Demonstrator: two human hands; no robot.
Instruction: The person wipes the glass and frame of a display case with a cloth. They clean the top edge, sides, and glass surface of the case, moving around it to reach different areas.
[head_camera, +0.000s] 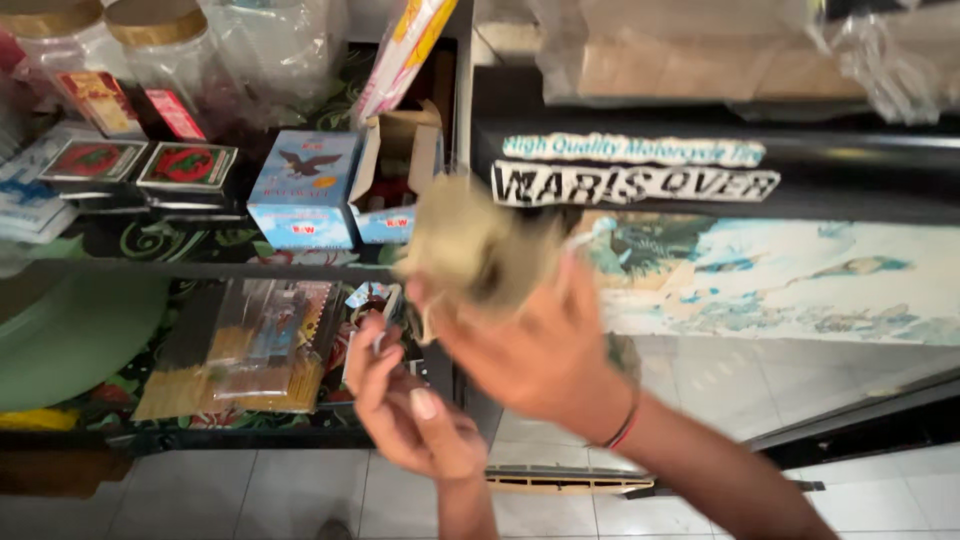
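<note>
Bundle (470, 250): tan, fibrous, blurred; raised in front of the shelf edge (250, 268), at 12 o'clock from both hands, just below the open carton (395, 180).
Right grip (545, 345): fingers wrapped on the bundle's lower right side, clamped on it, palm turned away.
Left grip (415, 410): fingers curled together at 7 o'clock from the bundle; seems to pinch something small and thin, too blurred to name; cannot tell whether touching the bundle.
Long axis: roughly upper left to lower right, about 10 to 4 o'clock; loose strands hanging toward 6 o'clock. Only approximate, given the blur.
Pointing: free end toward 10 o'clock, toward the blue box (303, 190).
Risk, slip: held on one side only, so likely to twist out and drop to the tiled floor (300, 495).
Risk, knock: close to the carton and blue box; a swing toward 11 o'clock could tip them off the shelf.
Risk, snag: dangling strands could catch on the packets (260, 350) below.
</note>
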